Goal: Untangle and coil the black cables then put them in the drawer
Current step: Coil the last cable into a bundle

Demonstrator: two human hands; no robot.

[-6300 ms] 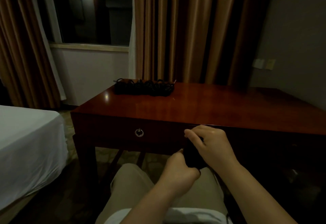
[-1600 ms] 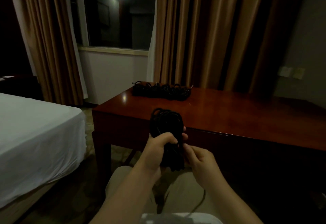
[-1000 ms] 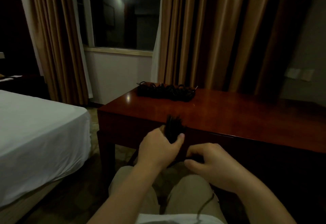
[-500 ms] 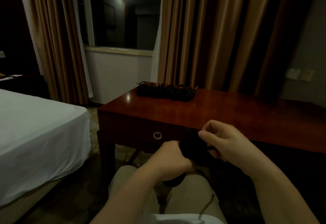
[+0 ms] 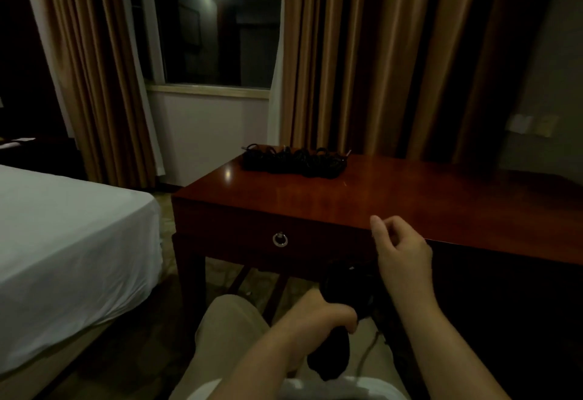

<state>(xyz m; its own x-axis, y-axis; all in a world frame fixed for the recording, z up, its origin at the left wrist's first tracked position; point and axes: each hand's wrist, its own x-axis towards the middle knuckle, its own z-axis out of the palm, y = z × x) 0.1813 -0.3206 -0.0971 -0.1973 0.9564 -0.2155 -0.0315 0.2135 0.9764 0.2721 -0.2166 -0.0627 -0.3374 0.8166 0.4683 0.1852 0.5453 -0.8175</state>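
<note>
A coiled bundle of black cable [image 5: 345, 289] hangs over my lap in front of the desk. My left hand [image 5: 318, 317] grips it round the middle, and its lower end sticks out below my fist. My right hand [image 5: 402, 256] is raised just above and right of the bundle, at the desk's front edge. Its fingers are curled in a pinch, as if on the cable's loose end, which is too dark to see clearly. A thin strand [image 5: 369, 344] trails down onto my thigh. More black cables [image 5: 293, 161] lie in a tangled pile at the desk's far left. The drawer [image 5: 252, 235] is closed, with a ring pull [image 5: 279, 239].
The red-brown wooden desk [image 5: 426, 201] stands in front of me, against brown curtains [image 5: 362, 52] and a dark window [image 5: 217, 27]. A bed with a white sheet [image 5: 63, 229] fills the left side. My knees are under the desk's front edge.
My left hand has lowered the bundle toward my lap. My right hand has lifted up and to the right, away from the bundle, in a wrapping motion.
</note>
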